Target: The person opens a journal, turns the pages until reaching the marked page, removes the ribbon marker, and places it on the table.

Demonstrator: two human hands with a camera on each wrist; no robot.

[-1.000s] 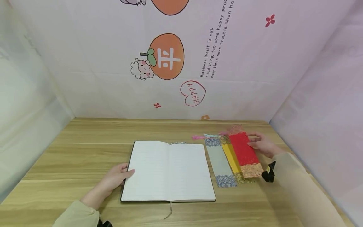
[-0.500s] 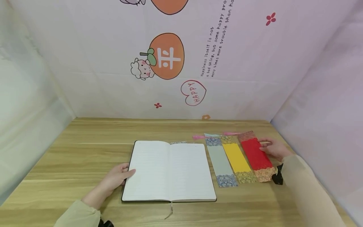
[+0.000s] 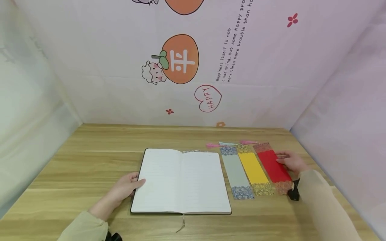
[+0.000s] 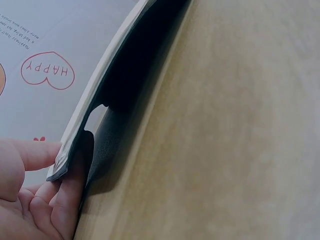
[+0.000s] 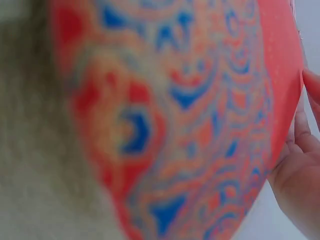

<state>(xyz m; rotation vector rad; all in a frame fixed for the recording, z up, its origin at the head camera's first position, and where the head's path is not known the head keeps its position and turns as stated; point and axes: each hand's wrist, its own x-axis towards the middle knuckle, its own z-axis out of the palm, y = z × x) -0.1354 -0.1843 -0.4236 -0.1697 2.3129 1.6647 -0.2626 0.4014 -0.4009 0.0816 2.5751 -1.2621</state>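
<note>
An open notebook [image 3: 202,182] with blank lined pages sits in the middle of the head view. My left hand [image 3: 123,188] grips its left edge, thumb on the page and fingers beneath the cover. In the left wrist view, that edge of the notebook [image 4: 100,75] is tilted up off the wood. On the right, my right hand [image 3: 292,162] pinches the right edge of a red bookmark [image 3: 271,164] with lace-patterned ends. This bookmark [image 5: 195,115] bends close to the right wrist camera. To its left lie a yellow bookmark [image 3: 254,168] and a pale grey-green bookmark [image 3: 236,170].
Pink tassels [image 3: 248,142] and a light blue tassel [image 3: 227,144] lie behind the bookmarks. Another patterned end [image 3: 191,151] peeks out behind the notebook, and a ribbon [image 3: 182,224] hangs from its near edge. Cloth walls enclose the wooden table [image 3: 75,167].
My right hand has moved the red bookmark rightward off the yellow one, then slightly lower beside it. The left hand keeps its hold on the notebook.
</note>
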